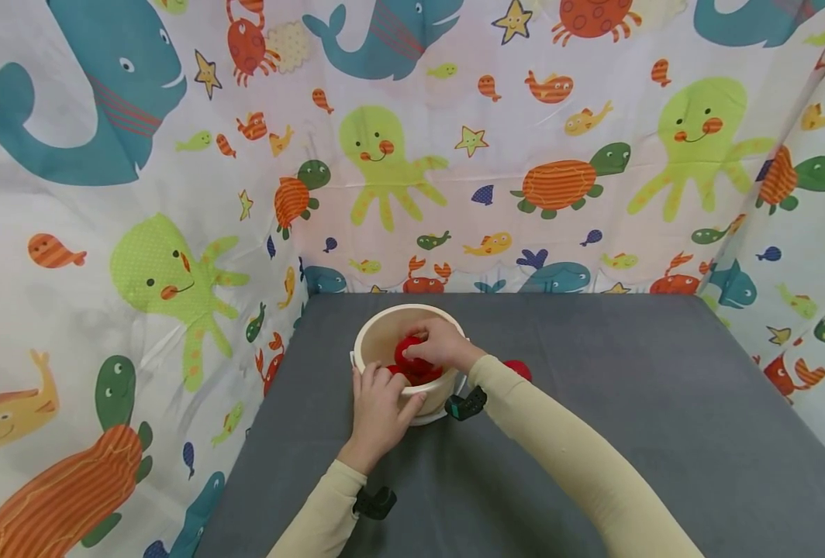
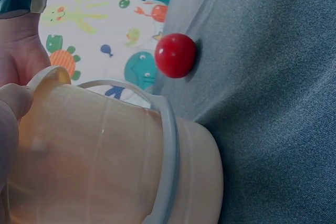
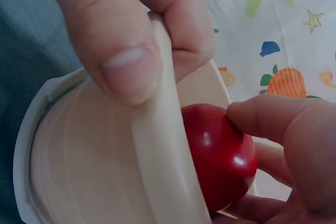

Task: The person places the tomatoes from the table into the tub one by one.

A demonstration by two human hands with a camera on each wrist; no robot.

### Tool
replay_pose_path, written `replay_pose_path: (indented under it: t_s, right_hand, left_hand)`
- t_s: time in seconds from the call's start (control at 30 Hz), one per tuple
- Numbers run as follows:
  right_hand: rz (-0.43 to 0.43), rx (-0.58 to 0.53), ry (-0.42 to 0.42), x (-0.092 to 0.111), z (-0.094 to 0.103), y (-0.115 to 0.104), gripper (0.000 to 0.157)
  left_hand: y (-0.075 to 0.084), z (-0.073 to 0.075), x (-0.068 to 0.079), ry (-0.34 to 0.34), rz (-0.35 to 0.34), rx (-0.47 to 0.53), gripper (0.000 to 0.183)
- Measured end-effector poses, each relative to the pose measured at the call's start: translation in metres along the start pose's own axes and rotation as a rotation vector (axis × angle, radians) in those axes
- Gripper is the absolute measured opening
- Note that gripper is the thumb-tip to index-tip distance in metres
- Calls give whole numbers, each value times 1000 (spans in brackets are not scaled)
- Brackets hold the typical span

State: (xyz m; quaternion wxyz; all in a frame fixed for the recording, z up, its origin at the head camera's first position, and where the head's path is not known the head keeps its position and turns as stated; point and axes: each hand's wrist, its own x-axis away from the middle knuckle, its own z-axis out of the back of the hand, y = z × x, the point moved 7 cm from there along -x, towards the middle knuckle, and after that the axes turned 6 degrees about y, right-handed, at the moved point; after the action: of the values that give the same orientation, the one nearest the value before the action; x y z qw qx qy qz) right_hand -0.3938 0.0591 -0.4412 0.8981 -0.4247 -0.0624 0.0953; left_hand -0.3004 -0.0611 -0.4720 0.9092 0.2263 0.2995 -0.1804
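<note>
A cream bucket (image 1: pixel 373 339) with a white handle stands on the grey table, tilted slightly. My left hand (image 1: pixel 382 407) grips its near rim; in the right wrist view the thumb lies on the outer wall and fingers curl over the rim. Inside the bucket's mouth, my right hand (image 1: pixel 446 346) holds a shiny red ball (image 3: pixel 220 156) between thumb and fingers. More red balls (image 1: pixel 422 377) lie in the bucket beneath it, partly hidden by my hands. Another red ball (image 2: pixel 176 55) sits on the table beyond the bucket, mostly behind my right forearm in the head view.
The grey cloth tabletop (image 1: pixel 629 387) spreads to the right of the bucket. A curtain (image 1: pixel 482 155) printed with sea animals hangs along the back and both sides. Each wrist carries a small black camera, such as the left wrist camera (image 1: pixel 375 504).
</note>
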Motion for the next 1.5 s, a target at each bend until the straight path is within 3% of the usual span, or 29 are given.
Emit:
replay_pose_path:
  t_s: [0.23, 0.73, 0.87, 1.07, 1.3, 1.5]
  right_hand:
    - [29, 50, -4, 2, 1, -2, 41]
    - [-25, -26, 45, 9, 13, 3, 42]
    - [-17, -44, 83, 10, 35, 3, 42]
    - [-52, -53, 156, 12, 84, 16, 43]
    - [-132, -71, 227, 18, 135, 54, 45]
    - [-183, -46, 273, 32, 158, 90, 50]
  left_hand:
    - [2, -2, -1, -13, 6, 2, 30]
    - [4, -1, -1, 1, 7, 9, 27]
    - [3, -1, -1, 5, 13, 13, 29]
    - [2, -1, 0, 30, 5, 8, 28]
    - [3, 1, 0, 45, -2, 9, 27]
    - [3, 1, 0, 32, 12, 14, 26]
